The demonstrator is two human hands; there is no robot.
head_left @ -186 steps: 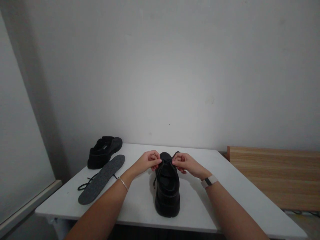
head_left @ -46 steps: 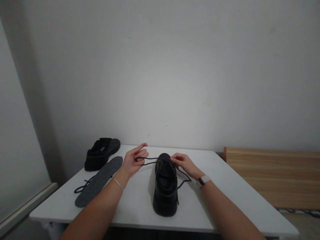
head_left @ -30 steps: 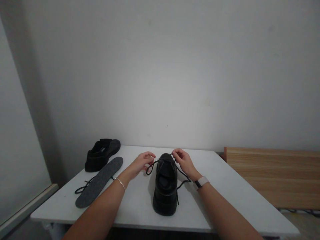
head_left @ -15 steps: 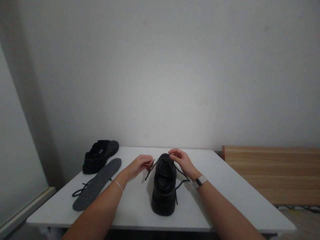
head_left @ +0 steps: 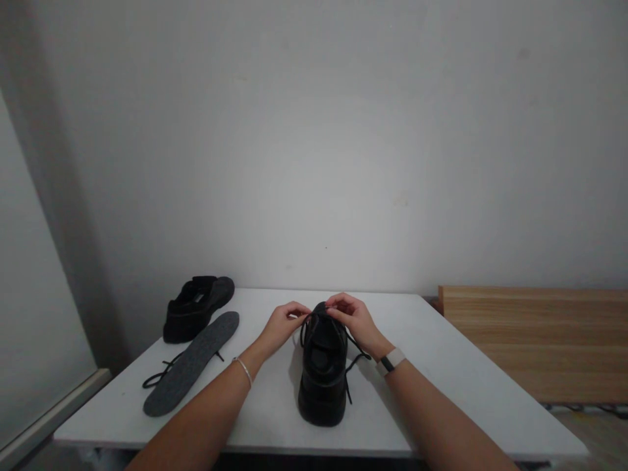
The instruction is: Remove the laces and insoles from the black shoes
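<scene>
Head camera view, looking forward and down over a white bench (head_left: pixel 441 392) set against a plain pale wall. A black lace-up shoe (head_left: pixel 321 373) stands upright near the middle of the bench, its toe pointing toward six o'clock, its heel toward twelve.

Both of the person's bare arms reach in from the lower edge. The left hand (head_left: pixel 282 325) sits at about ten o'clock from the shoe, fingers pinched narrow on a strand of the black shoelace (head_left: pixel 354 356) at the shoe's upper eyelets. The right hand (head_left: pixel 350 316) sits at about one o'clock, fingers curled closed on the lace at the same spot, resting against the shoe's collar. A loose length of lace trails down the shoe's right side to the bench.

The lace looks thin, limp and light, best held in a fingertip pinch close to its end. The shoe looks thick-soled and fairly stiff, likely heavy enough to stay put under a light pull; its collar or sole edge would give a firm hold.

Well apart, at about nine o'clock, a grey insole (head_left: pixel 191 363) lies flat, with a second lace (head_left: pixel 156 377) beside it. A second black shoe (head_left: pixel 196 307) sits at ten o'clock. A wooden surface (head_left: pixel 530 340) lies at three o'clock.
</scene>
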